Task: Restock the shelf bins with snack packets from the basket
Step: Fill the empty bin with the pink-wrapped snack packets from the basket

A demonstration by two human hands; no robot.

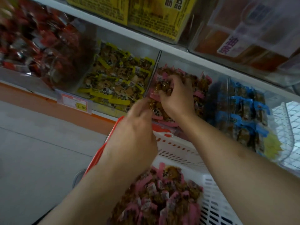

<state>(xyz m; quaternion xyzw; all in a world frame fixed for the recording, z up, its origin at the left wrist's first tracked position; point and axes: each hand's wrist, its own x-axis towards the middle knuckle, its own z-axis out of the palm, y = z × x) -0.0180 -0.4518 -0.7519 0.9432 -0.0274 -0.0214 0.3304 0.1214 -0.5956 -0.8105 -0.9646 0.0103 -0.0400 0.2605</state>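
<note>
White shelving runs diagonally across your view, with pale grey floor at lower left and an orange strip along the shelf base. On the upper tier sit a clear bin of yellow printed packets and a clear box of orange-brown goods with a purple-lettered label. On the lower tier, clear plastic bins stand side by side: red-wrapped snacks far left, blurred; yellow-edged brown snack packets next; then the pink-edged bin; then blue-edged packets with a few loose yellow ones at its near end. Below you, a white slotted plastic basket with a red rim sits against the shelf front, and a heap of pink-edged brown snack packets fills its near part. Your right hand is inside the pink-edged bin, fingers curled down around a clump of the same packets, pressing it onto the pile already there. Your left hand is raised over the basket's far end, at the bin's front lip; its fingertips are bunched and pinch the near edge of a packet from that clump. A small pink-and-white price tag hangs on the shelf edge under the yellow-edged bin; its print is too blurred to read fully.
</note>
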